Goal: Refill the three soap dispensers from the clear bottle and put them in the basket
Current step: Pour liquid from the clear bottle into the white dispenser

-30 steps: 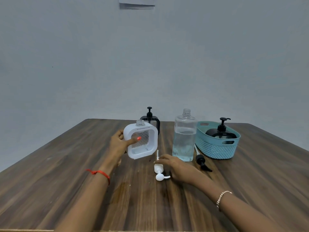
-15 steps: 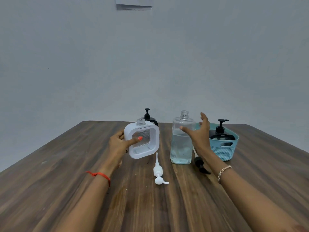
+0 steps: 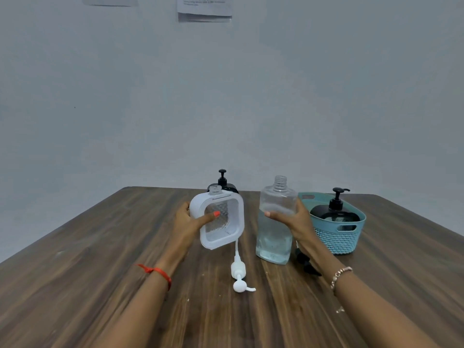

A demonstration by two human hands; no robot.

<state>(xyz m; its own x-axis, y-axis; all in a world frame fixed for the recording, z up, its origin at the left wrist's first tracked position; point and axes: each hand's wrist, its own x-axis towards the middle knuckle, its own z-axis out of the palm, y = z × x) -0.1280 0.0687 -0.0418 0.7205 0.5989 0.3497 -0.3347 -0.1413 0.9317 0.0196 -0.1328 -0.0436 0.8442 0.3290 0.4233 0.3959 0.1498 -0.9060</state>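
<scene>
Head view, three dispensers: my left hand [image 3: 187, 222] grips the white dispenser [image 3: 218, 219], tilted and uncapped; one black dispenser [image 3: 223, 184] stands behind it, a second black dispenser [image 3: 335, 212] sits in the one basket [image 3: 336, 237]. My right hand [image 3: 293, 222] curls round the one bottle [image 3: 275, 237]. Two pumps, white pump [image 3: 238, 270] and black pump [image 3: 305, 262], lie on the table [image 3: 100, 247]

This is a plain room indoors. A big brown wooden table [image 3: 100, 259] fills the low part of the view. Right behind the table's far edge stands a flat, pale grey-blue wall [image 3: 251, 96]. High above the table, two sheets of paper [image 3: 204, 8] are stuck on that wall; the print on them is too small to read. On the table, near its far edge, stand a black soap pump bottle [image 3: 223, 183] and a little blue basket [image 3: 336, 237]. Whether the room is in a home or an office, the view does not tell.
</scene>
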